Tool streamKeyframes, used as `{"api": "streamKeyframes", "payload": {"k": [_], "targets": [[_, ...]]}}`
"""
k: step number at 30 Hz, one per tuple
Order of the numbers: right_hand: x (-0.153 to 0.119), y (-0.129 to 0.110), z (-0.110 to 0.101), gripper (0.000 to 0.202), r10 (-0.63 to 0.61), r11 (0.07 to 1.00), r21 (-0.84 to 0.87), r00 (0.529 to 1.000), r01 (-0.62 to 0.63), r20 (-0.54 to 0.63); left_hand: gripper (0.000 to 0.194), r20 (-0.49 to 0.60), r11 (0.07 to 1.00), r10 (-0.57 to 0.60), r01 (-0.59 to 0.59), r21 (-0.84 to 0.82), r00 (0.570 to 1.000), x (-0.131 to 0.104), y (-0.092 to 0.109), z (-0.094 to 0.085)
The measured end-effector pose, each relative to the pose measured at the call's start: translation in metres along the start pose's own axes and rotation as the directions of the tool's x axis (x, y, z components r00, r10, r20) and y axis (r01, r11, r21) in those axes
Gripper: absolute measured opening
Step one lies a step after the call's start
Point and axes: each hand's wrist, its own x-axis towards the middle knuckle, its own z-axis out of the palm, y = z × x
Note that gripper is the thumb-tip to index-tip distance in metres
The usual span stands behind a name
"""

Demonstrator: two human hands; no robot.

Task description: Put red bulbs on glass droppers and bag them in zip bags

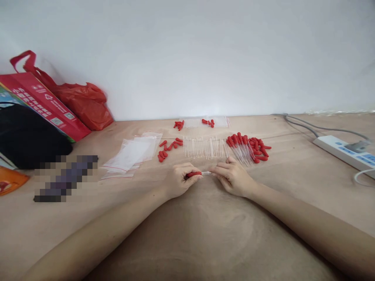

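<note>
The left hand [180, 181] pinches a red bulb [195, 174] at the centre of the frame; the right hand [233, 177] grips the clear tube [206, 173] meeting it. Just above on the worktop [193, 238] lie a row of clear tubes [199, 148] and, right of centre, red-capped tubes [241, 150].

The bench [190, 242] has a wood-toned top, with a row of clear tubes [202, 148] lying on it. Just right of the row lie red-capped tubes [241, 152], then loose red bulbs [257, 147]; well right of it is a white power strip [344, 153]. Left of the row are scattered red bulbs [170, 147], then flat plastic bags [131, 152]; far left of it stand a black bag [32, 136], a red-and-white printed bag [43, 99] and a red plastic bag [83, 103]. Behind the row lies another clear bag [220, 121].
</note>
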Motion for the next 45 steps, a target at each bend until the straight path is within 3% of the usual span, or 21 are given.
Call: {"api": "streamKeyframes", "payload": {"k": [16,25,30,33,35,38,41,45], "targets": [[0.005,-0.003,0.004,0.027,-0.042,0.996,0.079,0.999,0.04,0.021,0.013,0.031,0.998,0.05,-0.051,0.043,0.998,0.0,0.004,0.001],[0.01,-0.001,0.0,0.027,-0.049,0.999,0.0,0.997,0.049,0.063,0.013,0.018,1.0,-0.01,0.01,0.027,1.0,0.002,0.003,0.001],[0.016,-0.002,-0.013,0.021,0.004,0.985,-0.173,0.996,0.012,0.091,0.016,0.03,0.998,-0.032,0.031,0.055,0.999,0.005,0.0,-0.001],[0.015,0.014,-0.018,0.021,0.154,0.98,-0.135,0.988,-0.148,0.031,0.03,-0.057,0.982,-0.053,0.062,0.18,0.997,0.007,-0.011,-0.01],[0.013,0.032,-0.022,0.02,0.322,0.94,-0.088,0.942,-0.33,-0.094,0.033,-0.176,0.94,-0.088,0.14,0.31,0.98,0.008,-0.023,-0.018],[0.01,0.056,-0.025,0.018,0.553,0.819,-0.036,0.805,-0.572,-0.216,0.023,-0.314,0.828,-0.159,0.3,0.474,0.936,0.01,-0.041,-0.031],[0.011,0.061,-0.024,0.019,0.666,0.723,-0.067,0.719,-0.688,-0.197,0.019,-0.383,0.702,-0.236,0.43,0.568,0.893,0.011,-0.053,-0.038],[0.018,0.053,-0.017,0.018,0.727,0.634,-0.237,0.672,-0.736,-0.144,0.019,-0.383,0.644,-0.308,0.488,0.589,0.871,0.011,-0.057,-0.039]]}}
